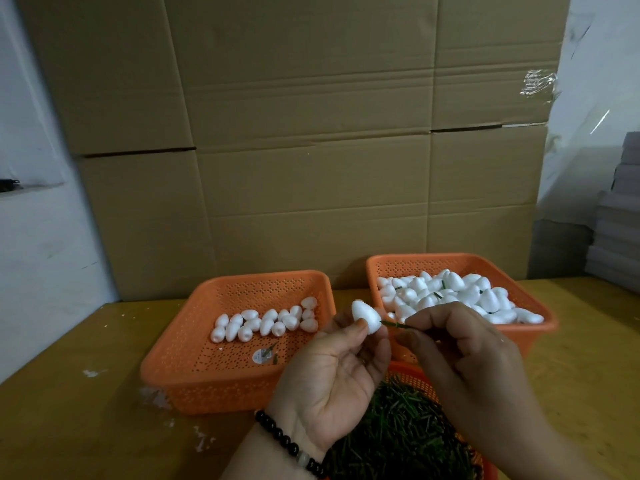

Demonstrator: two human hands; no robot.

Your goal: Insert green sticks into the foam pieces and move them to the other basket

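So the left hand (332,368) was pinching a foam piece (366,317) between thumb and fingertips, blunt end turned toward the other hand, probably so the stick had a flat spot to go into. The right hand (460,344) was gripping a green stick (396,325) by its back end, tip touching the foam or just starting in, can't tell how deep. Both hands were held up above the stick basket (412,370) at the near edge of the surface (86,427), which makes sense: refills sit right underneath.

The left basket (194,341) had a short row of foam pieces along its far side and loads of bare floor left. The right basket (460,261) was heaped, with a few green sticks poking out, so I'd guess that's where finished ones go. It sat just behind the right hand, an easy drop over the near rim. Cardboard boxes (294,133) walled off the far edge, so no room back there.
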